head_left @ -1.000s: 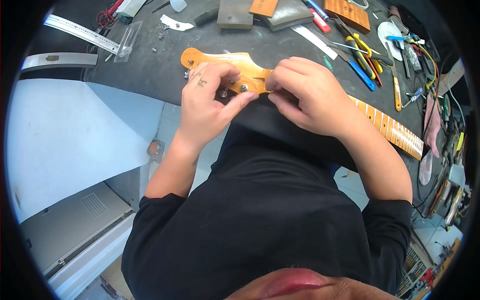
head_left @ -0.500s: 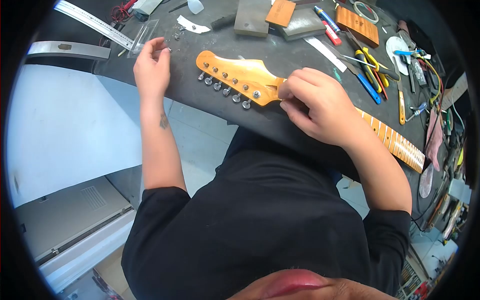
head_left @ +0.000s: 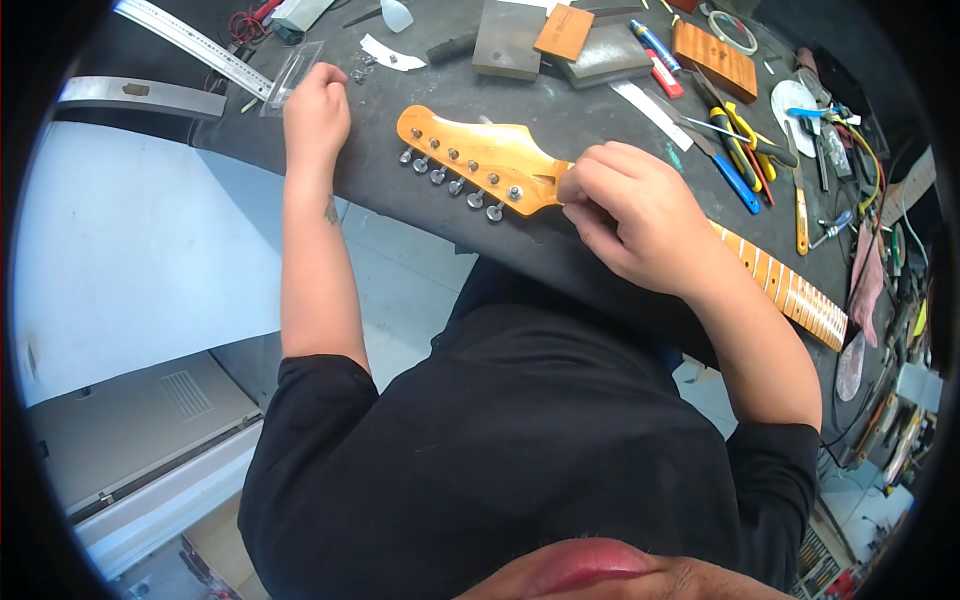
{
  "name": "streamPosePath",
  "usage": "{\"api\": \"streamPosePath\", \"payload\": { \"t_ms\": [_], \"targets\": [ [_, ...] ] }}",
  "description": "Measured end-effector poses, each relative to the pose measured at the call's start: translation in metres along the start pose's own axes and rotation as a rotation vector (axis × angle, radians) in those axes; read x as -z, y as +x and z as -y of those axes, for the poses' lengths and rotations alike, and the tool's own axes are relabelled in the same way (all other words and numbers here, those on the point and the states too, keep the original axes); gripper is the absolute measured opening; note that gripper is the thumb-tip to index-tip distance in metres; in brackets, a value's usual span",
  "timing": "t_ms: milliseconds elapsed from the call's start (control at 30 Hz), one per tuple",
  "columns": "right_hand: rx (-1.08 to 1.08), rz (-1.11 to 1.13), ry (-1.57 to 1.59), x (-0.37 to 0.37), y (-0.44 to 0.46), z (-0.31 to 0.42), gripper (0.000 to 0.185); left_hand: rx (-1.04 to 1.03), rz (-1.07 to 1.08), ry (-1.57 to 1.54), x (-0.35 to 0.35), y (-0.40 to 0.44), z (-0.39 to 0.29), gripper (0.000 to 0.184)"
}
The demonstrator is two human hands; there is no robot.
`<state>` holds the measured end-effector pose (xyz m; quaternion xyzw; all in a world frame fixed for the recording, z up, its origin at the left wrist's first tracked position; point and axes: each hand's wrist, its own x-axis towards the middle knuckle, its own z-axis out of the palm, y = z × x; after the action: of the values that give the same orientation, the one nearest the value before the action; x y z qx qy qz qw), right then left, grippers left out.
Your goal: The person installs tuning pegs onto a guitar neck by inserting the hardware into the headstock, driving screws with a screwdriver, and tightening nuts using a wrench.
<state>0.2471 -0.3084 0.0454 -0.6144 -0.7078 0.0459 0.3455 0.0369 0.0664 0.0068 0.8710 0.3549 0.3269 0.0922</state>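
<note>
A guitar neck lies slantwise on the dark bench, its glossy amber headstock [head_left: 480,145] at the centre and its fretted board [head_left: 785,278] running to the lower right. Several metal tuners line the headstock's near edge. My right hand [head_left: 640,215] is wrapped round the neck just beside the headstock, fingers curled. My left hand [head_left: 316,112] is closed at the bench's left part, near a clear plastic bag [head_left: 292,78] and some small metal parts [head_left: 361,73]. Whatever its fingers hold, if anything, is hidden.
A steel ruler [head_left: 195,48] lies at the upper left. Sharpening blocks [head_left: 507,40] and a wooden block [head_left: 715,58] stand at the back. Yellow-black pliers [head_left: 735,145], a blue-handled tool [head_left: 737,180] and a white strip [head_left: 652,115] lie right of centre.
My left hand has left the headstock, moved left to the small parts, and its fingers have closed. My right hand stays on the neck. The view has shifted slightly.
</note>
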Motion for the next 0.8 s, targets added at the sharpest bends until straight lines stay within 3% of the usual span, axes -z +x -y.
{"api": "streamPosePath", "payload": {
  "t_ms": [100,300,600,700,800],
  "targets": [
    [0.006,-0.007,0.009,0.000,0.000,0.000,0.017,0.023,0.094,-0.025,-0.004,0.005,-0.017,0.021],
    [0.006,-0.010,0.016,0.001,-0.001,0.001,0.018,-0.059,0.235,0.326,-0.004,0.025,-0.031,0.023],
    [0.001,-0.009,0.017,0.001,-0.003,0.001,0.018,-0.136,0.298,0.533,-0.021,0.054,-0.017,0.030],
    [-0.007,0.000,0.014,0.001,-0.003,0.001,0.018,-0.170,0.271,0.565,-0.023,0.054,-0.012,0.029],
    [-0.020,0.002,0.029,0.002,-0.003,0.001,0.017,-0.218,-0.050,0.240,-0.017,0.038,-0.006,0.028]
  ]
}}
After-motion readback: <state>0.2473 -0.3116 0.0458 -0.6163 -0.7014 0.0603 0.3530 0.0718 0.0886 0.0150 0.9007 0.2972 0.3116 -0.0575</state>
